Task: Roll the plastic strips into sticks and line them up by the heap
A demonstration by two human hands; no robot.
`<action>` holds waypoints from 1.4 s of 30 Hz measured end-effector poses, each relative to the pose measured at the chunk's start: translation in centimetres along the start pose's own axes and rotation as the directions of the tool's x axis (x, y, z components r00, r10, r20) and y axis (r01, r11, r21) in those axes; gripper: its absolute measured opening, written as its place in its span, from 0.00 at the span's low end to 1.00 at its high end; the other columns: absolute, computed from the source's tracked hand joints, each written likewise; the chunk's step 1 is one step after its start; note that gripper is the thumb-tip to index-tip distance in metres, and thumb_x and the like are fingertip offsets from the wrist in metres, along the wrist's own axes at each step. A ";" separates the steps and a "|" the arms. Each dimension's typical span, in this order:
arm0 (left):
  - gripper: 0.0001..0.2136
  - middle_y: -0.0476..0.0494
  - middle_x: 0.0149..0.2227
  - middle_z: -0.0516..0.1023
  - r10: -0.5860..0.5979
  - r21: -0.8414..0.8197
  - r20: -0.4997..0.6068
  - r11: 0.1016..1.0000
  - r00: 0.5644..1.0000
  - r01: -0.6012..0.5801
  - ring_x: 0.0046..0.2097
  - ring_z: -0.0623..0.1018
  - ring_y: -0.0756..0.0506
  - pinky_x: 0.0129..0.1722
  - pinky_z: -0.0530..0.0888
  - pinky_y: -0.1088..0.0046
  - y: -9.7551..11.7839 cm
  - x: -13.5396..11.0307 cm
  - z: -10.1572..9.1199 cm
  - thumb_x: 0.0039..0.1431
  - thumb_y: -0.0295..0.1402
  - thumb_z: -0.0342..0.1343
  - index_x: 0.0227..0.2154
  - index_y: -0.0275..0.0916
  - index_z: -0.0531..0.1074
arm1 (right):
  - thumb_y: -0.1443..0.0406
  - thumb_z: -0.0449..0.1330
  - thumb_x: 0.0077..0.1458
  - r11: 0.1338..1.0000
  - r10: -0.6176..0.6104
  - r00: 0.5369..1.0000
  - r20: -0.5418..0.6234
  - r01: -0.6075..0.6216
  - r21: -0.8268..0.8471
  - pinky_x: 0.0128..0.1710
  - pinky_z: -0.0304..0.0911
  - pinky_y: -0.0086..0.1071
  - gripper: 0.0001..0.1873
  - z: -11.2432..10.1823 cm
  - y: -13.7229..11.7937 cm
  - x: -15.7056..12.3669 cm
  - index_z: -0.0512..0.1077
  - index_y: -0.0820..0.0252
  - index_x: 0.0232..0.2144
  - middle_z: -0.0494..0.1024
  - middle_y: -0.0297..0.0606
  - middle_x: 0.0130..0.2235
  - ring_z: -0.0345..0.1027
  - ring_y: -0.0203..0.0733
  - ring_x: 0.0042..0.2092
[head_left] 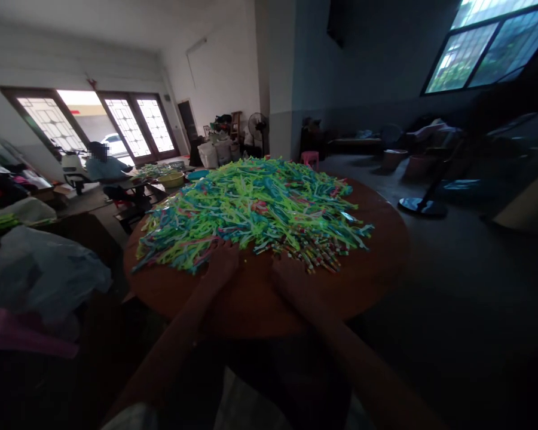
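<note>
A large heap of thin, bendy strips (251, 203), mostly yellow-green and teal with some pink, covers the middle of a round brown wooden table (260, 304). My left hand (224, 260) rests at the heap's near edge, its fingers stretched out and touching the strips. Just right of it, my right hand (289, 273) lies low over the tabletop. Its fingers are dark and partly lost in shadow, so their grip does not show. Beside that hand is a bunch of short, multicoloured, pencil-like sticks (316, 254) at the heap's front right.
Left of the table stands a bulky translucent plastic bag (45, 275), with something pink (22, 334) below it. Farther back, a person (105, 164) sits at another table near a yellow basin (170, 179). A stand base (421, 206) is on the floor to the right.
</note>
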State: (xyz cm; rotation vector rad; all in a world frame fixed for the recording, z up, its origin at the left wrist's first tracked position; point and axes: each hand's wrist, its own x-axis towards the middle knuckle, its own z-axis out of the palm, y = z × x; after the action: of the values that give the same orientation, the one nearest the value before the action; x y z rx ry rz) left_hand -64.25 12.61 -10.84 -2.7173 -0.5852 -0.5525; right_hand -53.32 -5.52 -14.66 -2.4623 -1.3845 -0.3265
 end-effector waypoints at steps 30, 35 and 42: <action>0.13 0.36 0.47 0.77 0.211 -0.080 0.300 0.977 0.930 -0.196 0.49 0.77 0.37 0.45 0.71 0.63 3.6 -1.2 -1.6 0.70 0.38 0.50 0.50 0.38 0.72 | 0.63 0.57 0.64 0.482 -0.131 0.988 -0.087 0.140 0.865 0.32 0.58 0.30 0.13 1.3 3.7 1.2 0.80 0.62 0.34 0.78 0.34 0.28 0.66 0.36 0.29; 0.09 0.35 0.39 0.78 0.213 -0.129 0.310 0.975 0.926 -0.181 0.37 0.78 0.40 0.37 0.70 0.65 3.6 -0.5 -0.8 0.63 0.30 0.50 0.35 0.37 0.75 | 0.55 0.58 0.64 0.352 -0.125 0.990 0.065 -0.016 0.936 0.26 0.52 0.29 0.18 0.4 3.8 1.4 0.77 0.62 0.29 0.70 0.30 0.22 0.59 0.33 0.25; 0.08 0.38 0.36 0.77 0.228 -0.081 0.284 0.974 0.931 -0.213 0.38 0.78 0.39 0.32 0.65 0.65 3.5 -0.8 -0.5 0.61 0.25 0.49 0.34 0.37 0.73 | 0.53 0.59 0.62 0.274 -0.020 0.986 0.165 -0.153 0.949 0.23 0.45 0.29 0.18 0.8 3.2 1.8 0.75 0.61 0.30 0.65 0.29 0.22 0.53 0.33 0.24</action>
State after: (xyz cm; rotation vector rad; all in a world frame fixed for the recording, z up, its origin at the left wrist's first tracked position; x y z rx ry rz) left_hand -63.58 9.12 -11.47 -2.8824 -0.3275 -0.1092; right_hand -49.57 -5.42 -15.25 -1.4353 -0.9856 0.6183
